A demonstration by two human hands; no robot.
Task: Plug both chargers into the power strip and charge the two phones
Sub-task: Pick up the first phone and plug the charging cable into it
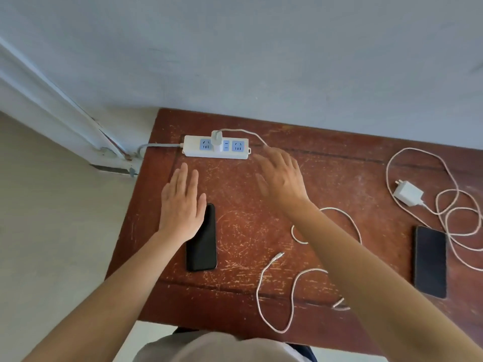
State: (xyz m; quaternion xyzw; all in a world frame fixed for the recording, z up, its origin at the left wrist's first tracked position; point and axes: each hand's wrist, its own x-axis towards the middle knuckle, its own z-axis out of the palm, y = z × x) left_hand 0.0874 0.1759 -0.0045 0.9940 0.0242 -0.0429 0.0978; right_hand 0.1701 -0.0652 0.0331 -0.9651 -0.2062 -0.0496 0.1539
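Head view: scratched red-brown wooden table point(339, 158) fills the lower right. Left hand point(180, 205), fingers flat together, partly covers a black phone point(202, 246); right hand point(281, 176), fingers loosely spread and empty, hovers near the white power strip point(216, 147) holding one white charger point(217, 138). Second black phone point(430, 261) and an unplugged white charger point(407, 192) lie at right.

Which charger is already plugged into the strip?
The charger standing in the power strip; the other charger lies loose at the table's right.

– Colours recorded?
– Table point(339, 163): reddish-brown, pale scratches. Power strip point(216, 147): white, blue sockets. Chargers point(216, 139) point(408, 193) and cables point(277, 288): white, possibly cream. Phones point(202, 246) point(430, 261): black. Wall point(261, 53): grey-blue.
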